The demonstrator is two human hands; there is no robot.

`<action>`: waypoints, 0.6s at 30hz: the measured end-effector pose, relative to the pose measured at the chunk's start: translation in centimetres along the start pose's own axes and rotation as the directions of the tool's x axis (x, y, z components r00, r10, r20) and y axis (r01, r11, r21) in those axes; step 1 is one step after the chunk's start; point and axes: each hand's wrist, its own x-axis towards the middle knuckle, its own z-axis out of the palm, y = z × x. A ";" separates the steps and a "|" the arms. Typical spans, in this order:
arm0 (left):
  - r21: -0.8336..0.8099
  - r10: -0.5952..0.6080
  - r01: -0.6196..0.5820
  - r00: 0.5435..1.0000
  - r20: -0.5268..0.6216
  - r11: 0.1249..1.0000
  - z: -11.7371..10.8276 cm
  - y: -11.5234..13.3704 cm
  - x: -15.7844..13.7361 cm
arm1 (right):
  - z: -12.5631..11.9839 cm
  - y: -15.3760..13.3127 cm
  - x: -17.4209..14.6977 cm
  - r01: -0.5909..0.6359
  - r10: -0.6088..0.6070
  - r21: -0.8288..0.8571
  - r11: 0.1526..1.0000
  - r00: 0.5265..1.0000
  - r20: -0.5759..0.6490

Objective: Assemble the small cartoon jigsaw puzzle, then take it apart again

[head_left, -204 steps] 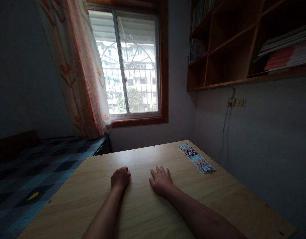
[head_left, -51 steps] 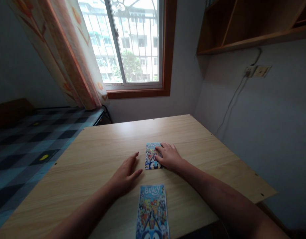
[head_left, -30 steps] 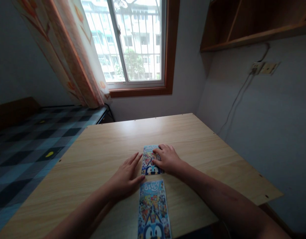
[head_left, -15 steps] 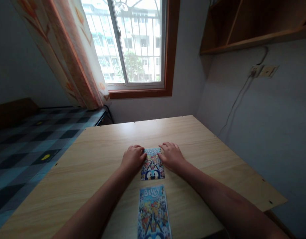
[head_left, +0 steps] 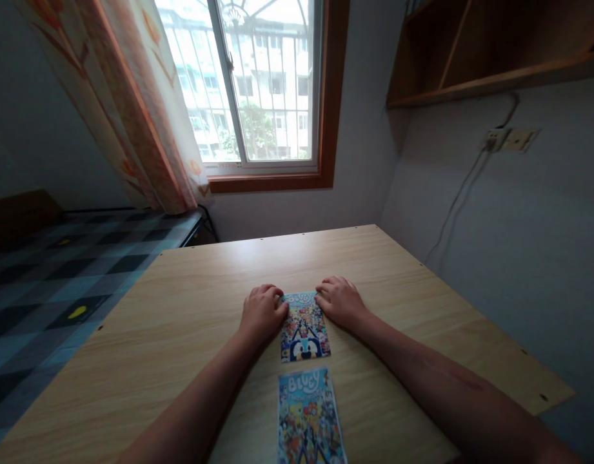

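On the table lies a small colourful Bluey picture (head_left: 305, 328), with a blue cartoon dog's face at its lower end. My left hand (head_left: 264, 312) rests at its upper left edge, fingers bent loosely and thumb against the side. At the upper right corner is my right hand (head_left: 342, 301), palm down, its fingers slightly apart and their tips at the edge. Neither hand lifts anything. Closer to me lies a larger, taller Bluey sheet (head_left: 310, 412) with a similar picture; its lower end is cut off by the frame.
The light wooden table (head_left: 190, 293) has small dark holes along its edges. A bed with a checked cover (head_left: 88, 270) stands at the left. Behind are a curtain (head_left: 117, 103) and a barred window (head_left: 272, 96). A wall shelf (head_left: 451, 84) and plugged-in cable (head_left: 458, 193) are at the right.
My right hand has drawn slightly outward, its thumb and fingers covering less of the picture. The left hand stays at its side. The whole view has shifted a little.
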 end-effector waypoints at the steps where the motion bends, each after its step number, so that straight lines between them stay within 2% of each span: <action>1: -0.011 -0.006 0.006 1.000 -0.002 1.000 0.1 -0.1 0.0 | 0.0 -0.1 0.0 0.001 -0.001 0.003 1.000 1.000 -0.005; 8: -0.066 -0.045 0.045 0.999 -0.001 0.997 0.4 -0.4 0.2 | 0.4 -0.1 0.0 0.010 -0.009 0.031 0.999 1.000 -0.026; 18: -0.126 -0.042 0.035 0.998 -0.051 0.991 0.4 -0.5 0.3 | 0.8 0.1 0.2 0.005 0.001 0.102 0.995 0.998 -0.056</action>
